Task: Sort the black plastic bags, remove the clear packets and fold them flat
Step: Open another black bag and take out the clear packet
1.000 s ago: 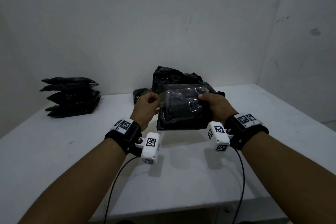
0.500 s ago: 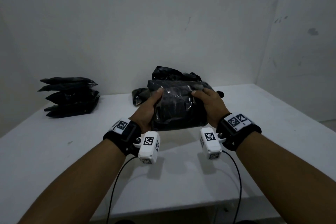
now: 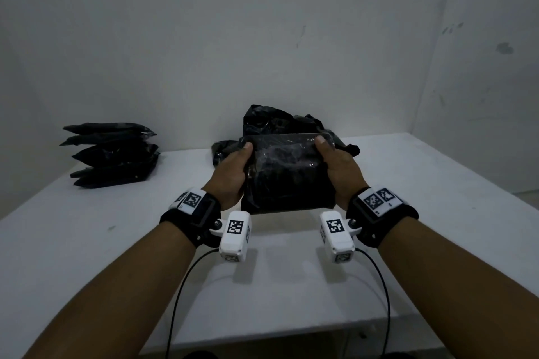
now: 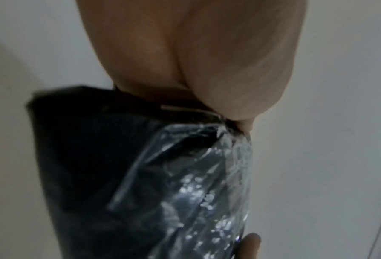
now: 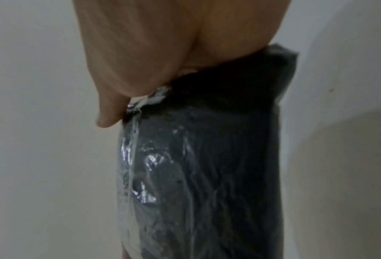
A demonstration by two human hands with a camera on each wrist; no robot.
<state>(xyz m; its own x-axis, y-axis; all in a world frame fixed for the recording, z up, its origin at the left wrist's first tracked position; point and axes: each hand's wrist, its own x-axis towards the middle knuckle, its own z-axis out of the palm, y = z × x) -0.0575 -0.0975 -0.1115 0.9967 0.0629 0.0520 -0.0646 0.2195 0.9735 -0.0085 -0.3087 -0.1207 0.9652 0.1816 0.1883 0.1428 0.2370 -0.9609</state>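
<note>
Above the near middle of the white counter, the left hand and right hand grip a packet of black bags in clear wrap by its sides, thumbs on top, fingers hidden beneath. Behind lies a loose bag pile. Far left, a flat stack.

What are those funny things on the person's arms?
Both forearms are bare, no sleeves. Each wrist wears a wide black strap topped by white tags with black square patterns. A small white box hangs from each strap, trailing a thin black cable.
</note>
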